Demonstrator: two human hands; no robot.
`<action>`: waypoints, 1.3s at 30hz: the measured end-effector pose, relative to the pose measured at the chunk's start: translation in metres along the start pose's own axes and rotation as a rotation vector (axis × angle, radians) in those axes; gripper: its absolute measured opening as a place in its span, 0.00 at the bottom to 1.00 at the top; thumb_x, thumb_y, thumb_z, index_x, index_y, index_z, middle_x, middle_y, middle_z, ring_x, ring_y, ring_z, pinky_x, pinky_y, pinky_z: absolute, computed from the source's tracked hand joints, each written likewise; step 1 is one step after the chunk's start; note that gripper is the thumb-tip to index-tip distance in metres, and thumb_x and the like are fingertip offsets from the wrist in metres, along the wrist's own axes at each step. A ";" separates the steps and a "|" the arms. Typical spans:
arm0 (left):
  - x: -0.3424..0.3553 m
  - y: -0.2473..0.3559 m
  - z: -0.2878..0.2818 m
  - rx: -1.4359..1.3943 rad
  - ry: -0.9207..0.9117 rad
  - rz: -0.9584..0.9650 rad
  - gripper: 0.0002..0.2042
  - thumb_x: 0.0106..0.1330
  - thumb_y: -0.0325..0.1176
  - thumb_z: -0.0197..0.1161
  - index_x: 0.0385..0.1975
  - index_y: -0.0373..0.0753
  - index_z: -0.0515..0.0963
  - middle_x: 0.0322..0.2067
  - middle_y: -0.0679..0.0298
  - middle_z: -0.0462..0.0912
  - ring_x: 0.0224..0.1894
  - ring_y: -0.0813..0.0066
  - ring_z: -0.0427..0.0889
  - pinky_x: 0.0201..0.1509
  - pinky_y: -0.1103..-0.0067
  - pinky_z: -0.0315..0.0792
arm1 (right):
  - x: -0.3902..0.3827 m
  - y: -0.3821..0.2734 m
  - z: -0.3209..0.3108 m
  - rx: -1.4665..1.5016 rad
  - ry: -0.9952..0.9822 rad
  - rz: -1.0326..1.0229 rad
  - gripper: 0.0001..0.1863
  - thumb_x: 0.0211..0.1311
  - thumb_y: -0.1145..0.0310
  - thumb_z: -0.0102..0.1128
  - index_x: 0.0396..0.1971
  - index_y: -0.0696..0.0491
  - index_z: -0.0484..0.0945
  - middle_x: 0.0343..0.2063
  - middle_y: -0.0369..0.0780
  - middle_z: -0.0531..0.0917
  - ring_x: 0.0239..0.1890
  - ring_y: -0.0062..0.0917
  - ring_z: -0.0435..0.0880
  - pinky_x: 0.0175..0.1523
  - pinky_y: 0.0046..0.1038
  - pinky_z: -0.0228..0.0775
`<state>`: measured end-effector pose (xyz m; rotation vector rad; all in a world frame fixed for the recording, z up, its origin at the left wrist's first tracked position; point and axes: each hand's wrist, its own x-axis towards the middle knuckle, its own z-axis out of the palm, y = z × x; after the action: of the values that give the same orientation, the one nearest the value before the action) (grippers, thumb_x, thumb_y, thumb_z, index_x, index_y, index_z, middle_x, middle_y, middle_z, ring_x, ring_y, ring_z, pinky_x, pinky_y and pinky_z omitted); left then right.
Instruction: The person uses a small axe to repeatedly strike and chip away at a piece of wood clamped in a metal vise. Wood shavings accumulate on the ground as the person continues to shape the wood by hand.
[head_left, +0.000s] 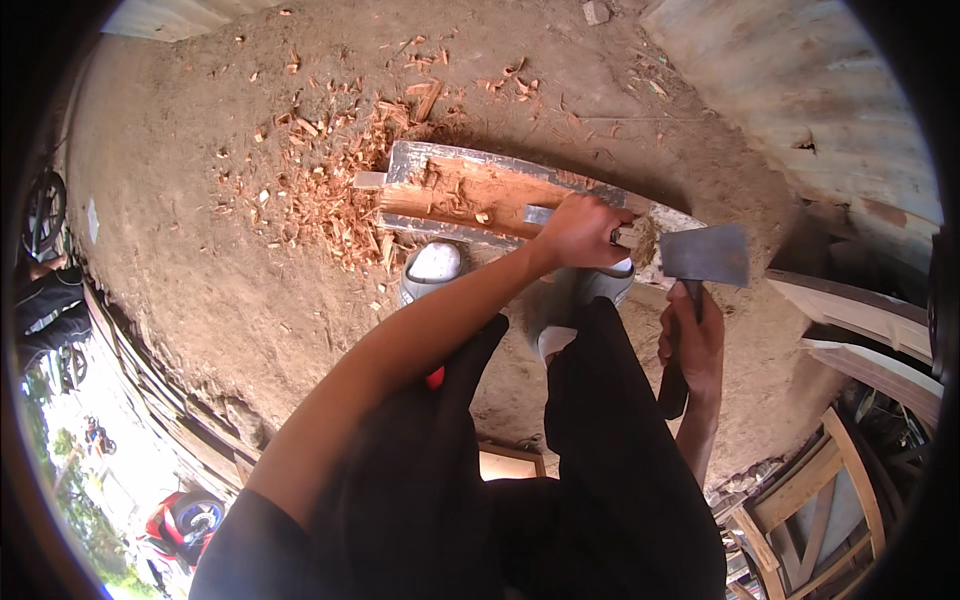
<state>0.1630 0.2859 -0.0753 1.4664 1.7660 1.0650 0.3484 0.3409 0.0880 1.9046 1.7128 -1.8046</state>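
Observation:
A long hollowed wooden piece lies on the dirt ground before me, its outside dark and worn, its cut inside orange-brown with loose chips. My left hand is closed over its right part, gripping a chisel. The flat metal blade of the chisel points left into the hollow; my fingers hide most of its handle. To the right, my right hand is wrapped round the dark handle of a hatchet. The broad grey head of the hatchet is raised beside the wood's right end, apart from the chisel.
Wood shavings are strewn at the wood's left end. My shoes are close against its near side. Corrugated metal sheets stand at the far right. Wooden frames lean at the lower right; a red motorcycle is at the lower left.

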 end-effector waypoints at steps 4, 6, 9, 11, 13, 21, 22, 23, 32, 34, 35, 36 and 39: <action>0.000 -0.002 0.001 -0.041 0.053 0.048 0.13 0.44 0.39 0.71 0.28 0.42 0.81 0.19 0.52 0.80 0.28 0.47 0.83 0.31 0.59 0.75 | -0.012 -0.006 0.009 0.051 0.077 -0.024 0.16 0.78 0.56 0.55 0.41 0.55 0.72 0.18 0.34 0.71 0.13 0.18 0.72 0.18 0.24 0.65; 0.000 -0.002 -0.001 -0.044 0.016 0.024 0.13 0.43 0.39 0.71 0.28 0.42 0.81 0.20 0.52 0.80 0.28 0.47 0.83 0.31 0.59 0.75 | -0.007 -0.004 0.019 -0.040 0.026 0.006 0.16 0.78 0.55 0.55 0.42 0.55 0.73 0.18 0.34 0.71 0.13 0.18 0.72 0.18 0.25 0.64; -0.002 -0.004 -0.001 -0.036 0.008 0.019 0.13 0.42 0.38 0.72 0.28 0.42 0.81 0.20 0.52 0.80 0.28 0.47 0.83 0.32 0.59 0.75 | -0.003 -0.012 0.005 -0.038 0.006 -0.002 0.17 0.78 0.55 0.55 0.42 0.56 0.73 0.18 0.34 0.72 0.14 0.18 0.72 0.18 0.25 0.64; -0.003 -0.008 -0.002 -0.059 0.029 0.018 0.14 0.44 0.42 0.73 0.28 0.42 0.82 0.21 0.51 0.82 0.29 0.47 0.84 0.34 0.59 0.77 | 0.000 -0.007 0.004 0.022 0.058 -0.056 0.16 0.78 0.56 0.55 0.42 0.56 0.73 0.18 0.34 0.72 0.14 0.18 0.73 0.18 0.25 0.65; 0.000 -0.008 0.000 -0.068 0.038 0.021 0.15 0.45 0.44 0.73 0.28 0.42 0.83 0.21 0.52 0.83 0.30 0.47 0.85 0.35 0.59 0.78 | 0.003 0.001 0.018 -0.008 0.046 -0.060 0.17 0.78 0.54 0.55 0.38 0.54 0.71 0.18 0.33 0.71 0.13 0.17 0.71 0.17 0.24 0.63; 0.001 -0.005 0.000 -0.051 0.021 0.013 0.13 0.44 0.39 0.71 0.30 0.43 0.82 0.21 0.52 0.82 0.29 0.47 0.84 0.33 0.60 0.76 | 0.005 0.007 0.009 0.124 0.053 -0.113 0.18 0.79 0.53 0.53 0.39 0.55 0.73 0.18 0.34 0.72 0.14 0.18 0.72 0.17 0.26 0.64; 0.000 -0.005 0.000 -0.029 -0.003 -0.007 0.14 0.45 0.41 0.72 0.30 0.43 0.83 0.21 0.52 0.82 0.29 0.47 0.84 0.34 0.60 0.77 | 0.006 0.010 0.013 0.127 0.060 -0.126 0.18 0.79 0.53 0.53 0.39 0.55 0.72 0.18 0.34 0.72 0.14 0.18 0.72 0.17 0.26 0.64; -0.004 -0.004 0.000 -0.008 -0.027 -0.027 0.15 0.46 0.44 0.72 0.31 0.43 0.83 0.21 0.52 0.83 0.29 0.48 0.85 0.34 0.60 0.77 | 0.009 0.010 0.014 -0.004 -0.031 -0.020 0.18 0.78 0.53 0.53 0.38 0.55 0.72 0.18 0.34 0.72 0.13 0.18 0.72 0.17 0.26 0.63; -0.009 -0.015 -0.004 0.003 0.019 0.002 0.15 0.46 0.45 0.72 0.30 0.44 0.84 0.20 0.53 0.82 0.28 0.48 0.85 0.33 0.60 0.77 | -0.016 -0.013 0.002 0.195 0.073 -0.095 0.20 0.79 0.50 0.51 0.40 0.55 0.71 0.18 0.35 0.71 0.13 0.18 0.72 0.16 0.23 0.64; -0.010 -0.014 -0.004 -0.017 0.024 0.010 0.15 0.46 0.45 0.72 0.29 0.44 0.83 0.20 0.53 0.82 0.28 0.48 0.84 0.33 0.60 0.77 | -0.019 -0.013 0.003 0.182 0.060 -0.068 0.20 0.79 0.51 0.51 0.40 0.55 0.71 0.18 0.35 0.71 0.13 0.18 0.72 0.17 0.23 0.64; -0.010 -0.014 -0.005 -0.020 0.025 0.017 0.14 0.46 0.45 0.72 0.29 0.44 0.83 0.20 0.52 0.82 0.28 0.48 0.84 0.32 0.59 0.77 | -0.018 -0.011 0.008 0.144 0.042 -0.071 0.19 0.79 0.51 0.52 0.40 0.55 0.71 0.18 0.35 0.71 0.13 0.18 0.72 0.17 0.24 0.64; -0.010 -0.013 -0.006 -0.026 0.027 0.024 0.14 0.46 0.45 0.72 0.28 0.43 0.83 0.20 0.52 0.82 0.28 0.48 0.84 0.32 0.59 0.77 | -0.015 -0.007 0.013 0.102 0.024 -0.072 0.19 0.79 0.52 0.52 0.40 0.55 0.72 0.18 0.34 0.71 0.13 0.18 0.72 0.17 0.24 0.64; -0.010 -0.013 -0.010 -0.038 0.021 0.001 0.14 0.45 0.44 0.72 0.27 0.43 0.83 0.20 0.51 0.82 0.29 0.47 0.84 0.33 0.59 0.77 | -0.007 -0.007 0.022 -0.021 -0.026 -0.046 0.18 0.79 0.54 0.53 0.39 0.56 0.72 0.18 0.34 0.72 0.14 0.17 0.72 0.17 0.24 0.64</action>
<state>0.1501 0.2734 -0.0818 1.4388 1.7499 1.1122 0.3306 0.3248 0.0900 1.8410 1.7748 -1.8106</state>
